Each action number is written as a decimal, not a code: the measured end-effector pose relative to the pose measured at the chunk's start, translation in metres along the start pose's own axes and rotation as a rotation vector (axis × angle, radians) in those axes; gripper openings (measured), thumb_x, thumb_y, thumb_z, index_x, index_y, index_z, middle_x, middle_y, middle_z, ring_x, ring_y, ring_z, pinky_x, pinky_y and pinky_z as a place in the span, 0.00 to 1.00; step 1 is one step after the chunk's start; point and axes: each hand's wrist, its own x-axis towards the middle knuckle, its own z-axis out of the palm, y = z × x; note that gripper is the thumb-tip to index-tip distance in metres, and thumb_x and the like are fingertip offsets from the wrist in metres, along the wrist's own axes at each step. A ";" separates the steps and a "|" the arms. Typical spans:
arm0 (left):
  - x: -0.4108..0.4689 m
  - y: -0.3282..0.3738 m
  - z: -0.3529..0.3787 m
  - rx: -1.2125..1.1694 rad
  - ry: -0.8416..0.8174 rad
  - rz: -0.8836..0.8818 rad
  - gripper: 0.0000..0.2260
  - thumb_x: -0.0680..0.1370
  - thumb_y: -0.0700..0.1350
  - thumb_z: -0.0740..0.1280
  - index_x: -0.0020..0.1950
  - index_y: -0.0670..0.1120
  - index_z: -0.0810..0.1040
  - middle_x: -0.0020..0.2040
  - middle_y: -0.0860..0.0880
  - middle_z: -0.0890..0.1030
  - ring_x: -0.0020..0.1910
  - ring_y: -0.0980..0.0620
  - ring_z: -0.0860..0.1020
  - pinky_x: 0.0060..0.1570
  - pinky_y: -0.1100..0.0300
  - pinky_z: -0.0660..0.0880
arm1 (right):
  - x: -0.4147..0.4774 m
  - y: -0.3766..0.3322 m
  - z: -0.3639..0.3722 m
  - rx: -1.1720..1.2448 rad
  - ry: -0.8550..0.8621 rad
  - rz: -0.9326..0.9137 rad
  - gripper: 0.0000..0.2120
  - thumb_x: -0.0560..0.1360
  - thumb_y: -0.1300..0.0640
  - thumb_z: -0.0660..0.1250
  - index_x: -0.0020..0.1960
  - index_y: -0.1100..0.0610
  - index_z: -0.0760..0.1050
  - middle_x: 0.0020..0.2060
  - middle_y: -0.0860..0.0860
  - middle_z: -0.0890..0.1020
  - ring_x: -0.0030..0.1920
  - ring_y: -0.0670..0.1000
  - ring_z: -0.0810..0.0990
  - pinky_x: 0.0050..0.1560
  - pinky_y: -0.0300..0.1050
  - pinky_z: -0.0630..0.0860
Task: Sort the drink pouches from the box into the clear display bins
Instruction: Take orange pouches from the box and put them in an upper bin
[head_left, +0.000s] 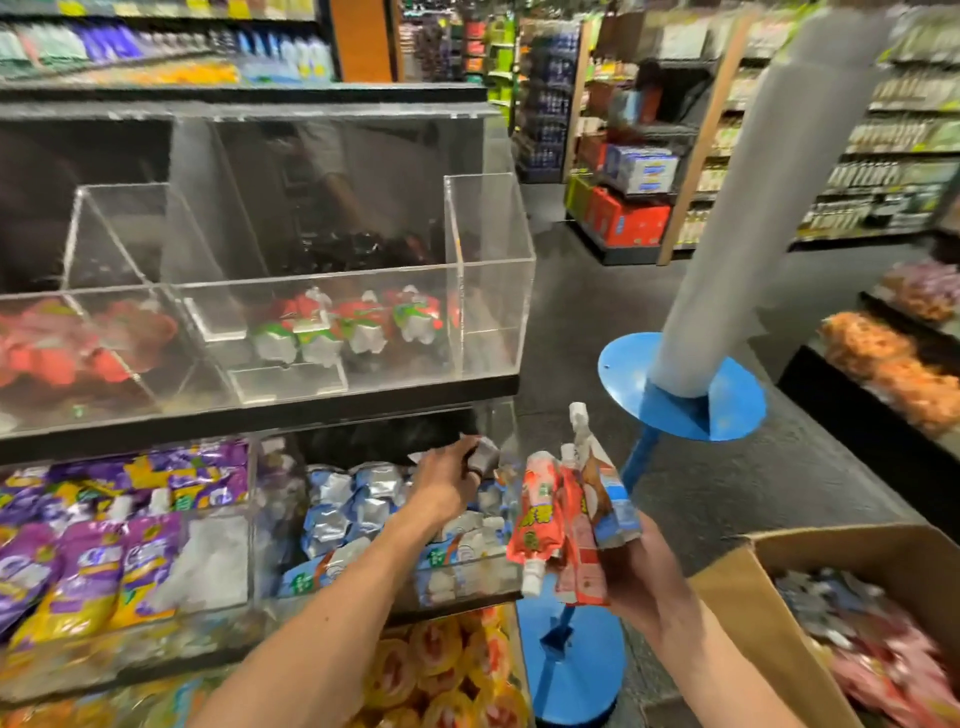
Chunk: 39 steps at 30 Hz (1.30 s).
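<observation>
Dark shop floor (613, 312), stocked shelves (883, 156) behind, grey column (769, 208) on blue stand (680, 389).

Red-orange and blue-white spouted foil drink pouches (550, 519) bunched upright in right hand (641, 571). One greyish pouch (485, 453) pinched in left hand (447, 480) over the lower of the clear acrylic display bins (488, 249), both part-filled. Open brown cardboard box (737, 608) lower right, pouches piled inside.

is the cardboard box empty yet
Not empty: the cardboard box stands open at lower right with many pouches heaped inside.
</observation>
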 end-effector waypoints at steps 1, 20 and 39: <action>0.002 0.000 0.001 0.075 -0.053 -0.006 0.20 0.77 0.40 0.63 0.68 0.51 0.77 0.61 0.44 0.81 0.61 0.41 0.78 0.55 0.53 0.75 | 0.000 0.000 -0.002 0.010 0.048 0.000 0.23 0.81 0.51 0.53 0.52 0.60 0.86 0.48 0.62 0.85 0.46 0.60 0.85 0.43 0.55 0.82; -0.083 0.053 -0.074 -0.425 -0.042 -0.074 0.28 0.69 0.71 0.67 0.39 0.45 0.78 0.34 0.48 0.80 0.34 0.52 0.77 0.38 0.51 0.75 | 0.008 0.021 0.062 -0.122 -0.012 0.184 0.23 0.80 0.45 0.60 0.57 0.62 0.83 0.57 0.64 0.82 0.51 0.60 0.83 0.64 0.59 0.74; -0.044 -0.018 -0.087 -0.683 0.012 -0.516 0.11 0.83 0.47 0.63 0.49 0.39 0.76 0.30 0.43 0.79 0.21 0.53 0.75 0.20 0.63 0.69 | 0.007 0.010 0.042 -0.034 0.015 0.167 0.15 0.72 0.46 0.68 0.40 0.58 0.78 0.44 0.61 0.82 0.42 0.60 0.83 0.60 0.65 0.72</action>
